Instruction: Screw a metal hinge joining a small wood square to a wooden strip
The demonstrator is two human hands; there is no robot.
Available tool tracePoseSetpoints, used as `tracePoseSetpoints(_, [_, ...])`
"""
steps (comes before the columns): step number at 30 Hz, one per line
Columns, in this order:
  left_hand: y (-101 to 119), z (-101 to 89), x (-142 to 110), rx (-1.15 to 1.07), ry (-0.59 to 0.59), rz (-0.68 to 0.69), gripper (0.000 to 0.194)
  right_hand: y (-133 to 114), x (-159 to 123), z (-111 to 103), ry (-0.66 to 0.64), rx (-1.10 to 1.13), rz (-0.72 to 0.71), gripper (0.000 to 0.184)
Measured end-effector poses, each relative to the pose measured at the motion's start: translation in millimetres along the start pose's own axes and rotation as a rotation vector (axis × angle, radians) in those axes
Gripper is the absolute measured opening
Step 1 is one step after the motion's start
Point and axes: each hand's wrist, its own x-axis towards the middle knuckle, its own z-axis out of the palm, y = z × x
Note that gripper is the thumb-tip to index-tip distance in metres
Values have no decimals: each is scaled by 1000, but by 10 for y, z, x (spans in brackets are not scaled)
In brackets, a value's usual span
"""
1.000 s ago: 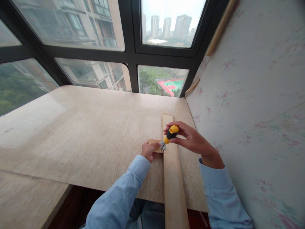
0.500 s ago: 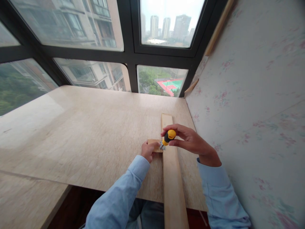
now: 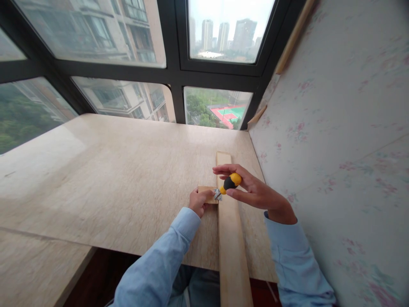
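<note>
My left hand [image 3: 200,201] is closed on a small wooden block [image 3: 206,188], its thumb lying on top beside a metal hinge [image 3: 218,195]. The block butts against the left side of a long wooden board [image 3: 232,238], and the hinge spans the joint between them. Over the hinge my right hand [image 3: 247,186] holds a yellow-and-black screwdriver [image 3: 230,183] loosely between thumb and fingers, with some fingers stretched out. The screwdriver leans to the right, its shaft pointing down at the hinge. Whether a screw sits under the tip is too small to tell.
The board lies on a beige stone-patterned countertop [image 3: 128,179] and runs past its front edge. Dark-framed windows [image 3: 174,72] stand behind. A flower-papered wall [image 3: 345,140] rises close on the right. A lower ledge [image 3: 35,264] is at the front left.
The screwdriver's handle has tipped further to the right, and the fingers of my right hand have straightened and loosened around it. My left hand, the block and the board have stayed put.
</note>
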Motion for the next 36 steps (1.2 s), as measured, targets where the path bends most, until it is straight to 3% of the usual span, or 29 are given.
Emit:
tracePoseSetpoints(4, [0,-11,-2,-9,-38,-3,40,-54,-13,-31,-66,68,27,46])
tracePoseSetpoints(7, [9,-7,-3,-13,-17,-13,39,-53,40,-17,89,-90,65,33])
tracePoseSetpoints(12, [35,0,-8,2,-42,-38,37,7,114,36,304,-411,162,43])
tracePoseSetpoints(14, [41,3,-17,7,-29,-37,37,27,101,40,283,-365,164,42])
tracePoseSetpoints(16, [43,8,-29,8,-15,-33,35,31,64,30,184,-234,125,41])
tracePoseSetpoints(19, [42,16,-50,9,-13,-25,34,2,-2,1,12,-48,56,54])
tracePoseSetpoints(22, [44,23,-61,7,-7,-24,33,-42,-22,-16,-64,53,36,52])
tracePoseSetpoints(25, [44,27,-55,5,6,-28,32,-47,26,0,66,-112,58,40])
tracePoseSetpoints(28, [41,27,-46,1,13,-31,32,1,92,43,306,-428,115,51])
tracePoseSetpoints(30, [38,25,-45,-7,9,-28,33,39,114,69,371,-466,130,57])
tracePoseSetpoints(36, [20,2,-31,-6,-15,-22,34,1,36,65,149,-57,47,49])
